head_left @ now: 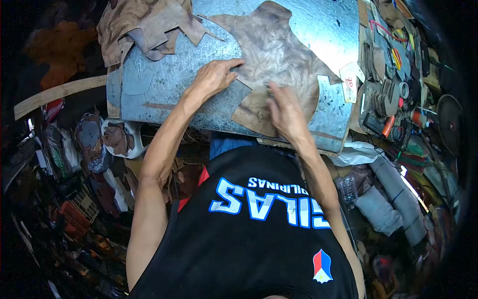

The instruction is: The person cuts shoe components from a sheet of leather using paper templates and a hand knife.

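Observation:
A brown, wrinkled piece of leather point(276, 47) lies spread on the metal-topped table, with an irregular cut outline. My left hand point(214, 77) rests at its left edge, thumb and forefinger stretched out and apart. Over the lower part of the leather is my right hand point(287, 109), blurred by motion. Its fingers look closed, and a small dark tip shows by the forefinger; what it belongs to I cannot make out. Beneath that hand a smoother tan leather section point(251, 110) reaches toward the near table edge.
More leather point(149, 22) is heaped at the table's far left. A pale template with red marking point(351, 79) lies at the right edge. Tapes, tools and stacked pieces crowd the side bench point(386, 99). A white chair point(134, 137) holding scraps stands at left.

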Motion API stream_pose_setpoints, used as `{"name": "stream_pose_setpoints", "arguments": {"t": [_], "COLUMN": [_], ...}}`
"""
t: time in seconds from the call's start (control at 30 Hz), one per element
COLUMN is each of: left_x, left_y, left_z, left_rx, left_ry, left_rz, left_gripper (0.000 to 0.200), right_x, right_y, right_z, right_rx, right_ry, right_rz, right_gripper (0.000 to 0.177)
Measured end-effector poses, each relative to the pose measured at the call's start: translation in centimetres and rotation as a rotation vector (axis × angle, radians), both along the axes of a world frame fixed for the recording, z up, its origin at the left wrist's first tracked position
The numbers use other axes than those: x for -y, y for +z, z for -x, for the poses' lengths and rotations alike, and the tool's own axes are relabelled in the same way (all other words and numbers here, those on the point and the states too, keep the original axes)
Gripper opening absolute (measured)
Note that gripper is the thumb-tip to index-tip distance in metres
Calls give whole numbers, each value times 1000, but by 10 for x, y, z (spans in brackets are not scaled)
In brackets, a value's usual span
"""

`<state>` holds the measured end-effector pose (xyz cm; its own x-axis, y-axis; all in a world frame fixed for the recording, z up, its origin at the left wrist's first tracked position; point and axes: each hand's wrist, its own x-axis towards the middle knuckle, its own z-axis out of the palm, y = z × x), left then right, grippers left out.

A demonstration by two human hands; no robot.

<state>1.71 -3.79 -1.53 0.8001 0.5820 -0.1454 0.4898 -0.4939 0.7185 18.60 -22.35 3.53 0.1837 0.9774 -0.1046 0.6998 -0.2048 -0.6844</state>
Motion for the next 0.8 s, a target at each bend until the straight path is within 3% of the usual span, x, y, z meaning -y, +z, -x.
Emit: {"name": "stream_pose_setpoints", "arguments": {"t": [0.17,0.4,0.6,0.8], "left_x": [-14,-12,-15,-18], "left_y": [9,-5,-10,-9], "left_z": [-6,-6,-6,-6], "left_rx": [-169,-54,-45,-77], "left_ry": [-69,-13,-26,-75], "left_rz": [162,177,124,118], "left_gripper": [39,34,34,35], "right_x": [-39,-58,-42,-6], "right_y": [-27,-29,-16,-12], "right_z": [38,53,66,82], "right_rx": [-9,71,79,90], "right_ry": [-90,-230,-254,-302], "right_rz": [-11,30,154,113], "right_gripper": [33,30,30,33]}}
